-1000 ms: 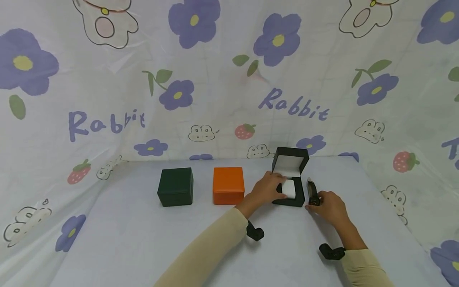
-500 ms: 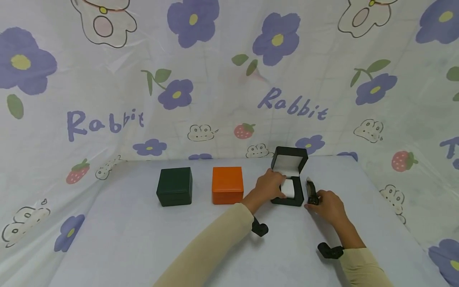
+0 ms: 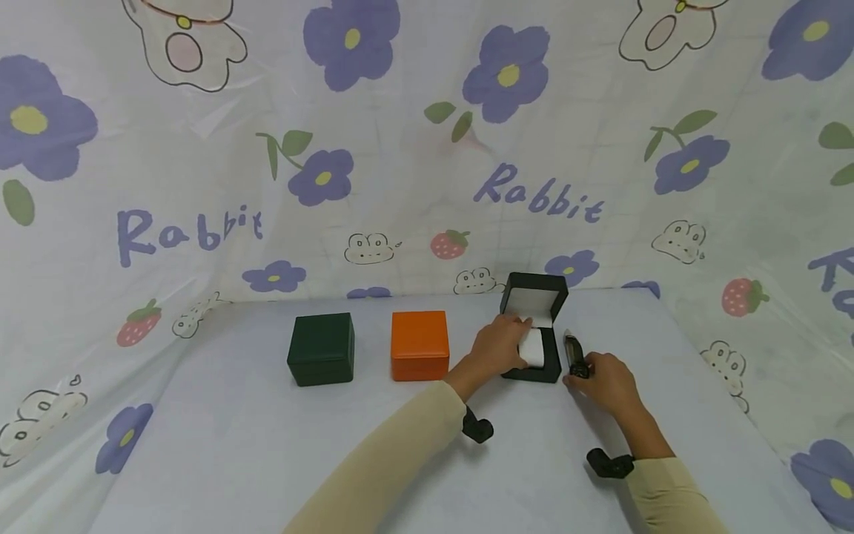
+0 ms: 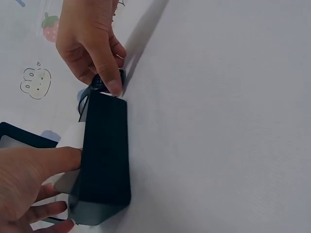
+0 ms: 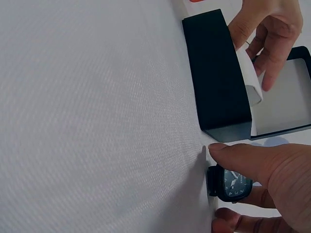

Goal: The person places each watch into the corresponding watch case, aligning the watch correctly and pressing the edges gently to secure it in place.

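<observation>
The black watch box (image 3: 552, 363) stands with its lid raised on the table. Inside it is a white watch cushion (image 3: 531, 348), which shows just past the box's rim in the right wrist view. My left hand (image 3: 495, 347) reaches into the box from the left and grips the cushion (image 5: 250, 77) between thumb and fingers. Right beside the box, my right hand (image 3: 608, 382) holds a black wristwatch (image 3: 575, 357) by its case. Its square dark dial (image 5: 234, 184) shows in the right wrist view, near the thumb; part of the strap is hidden there.
A closed orange box (image 3: 419, 345) stands left of the black one, and a closed dark green box (image 3: 322, 348) farther left. A white cloth covers the table (image 3: 253, 460). Behind hangs a printed curtain (image 3: 400, 185) with flowers and rabbits.
The whole head view has shifted slightly to the left. Both hands keep their places at the cushion and the wristwatch, with hardly any visible movement.
</observation>
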Demonstrator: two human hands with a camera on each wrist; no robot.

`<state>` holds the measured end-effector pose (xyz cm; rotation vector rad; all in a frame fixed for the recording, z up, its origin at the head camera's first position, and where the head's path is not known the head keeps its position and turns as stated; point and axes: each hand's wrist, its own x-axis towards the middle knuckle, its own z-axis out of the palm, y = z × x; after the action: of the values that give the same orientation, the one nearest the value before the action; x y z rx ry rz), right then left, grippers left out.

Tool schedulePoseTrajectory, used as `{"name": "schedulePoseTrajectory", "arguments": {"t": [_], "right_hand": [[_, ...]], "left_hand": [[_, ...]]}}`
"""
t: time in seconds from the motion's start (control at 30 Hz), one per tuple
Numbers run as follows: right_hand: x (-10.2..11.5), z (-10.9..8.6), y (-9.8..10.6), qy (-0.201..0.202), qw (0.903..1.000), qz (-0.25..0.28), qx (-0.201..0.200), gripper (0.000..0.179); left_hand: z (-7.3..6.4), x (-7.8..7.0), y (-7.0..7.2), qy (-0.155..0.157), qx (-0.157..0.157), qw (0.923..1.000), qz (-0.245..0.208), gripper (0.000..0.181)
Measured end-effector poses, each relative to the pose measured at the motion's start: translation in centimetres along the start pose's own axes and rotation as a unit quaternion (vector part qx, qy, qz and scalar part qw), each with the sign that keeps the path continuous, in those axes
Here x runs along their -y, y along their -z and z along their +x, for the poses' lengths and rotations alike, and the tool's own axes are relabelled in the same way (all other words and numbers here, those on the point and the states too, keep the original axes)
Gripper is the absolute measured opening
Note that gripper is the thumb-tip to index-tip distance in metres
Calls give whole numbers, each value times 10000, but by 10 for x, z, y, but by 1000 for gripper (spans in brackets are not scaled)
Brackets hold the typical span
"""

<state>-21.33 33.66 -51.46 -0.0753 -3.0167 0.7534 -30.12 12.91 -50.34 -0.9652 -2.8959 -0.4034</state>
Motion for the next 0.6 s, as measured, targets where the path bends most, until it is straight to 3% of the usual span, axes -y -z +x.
{"name": "schedulePoseTrajectory", "arguments": {"t": [0.1, 0.6], "right_hand": [[0, -1, -1, 44, 9999, 65, -62, 32], [-4, -12, 6, 82, 9956, 601, -716, 29]], "left_hand": [[-1, 2, -2, -27, -46, 9999, -117, 90], [-6, 11, -7, -501, -212, 9947, -871, 79]]}}
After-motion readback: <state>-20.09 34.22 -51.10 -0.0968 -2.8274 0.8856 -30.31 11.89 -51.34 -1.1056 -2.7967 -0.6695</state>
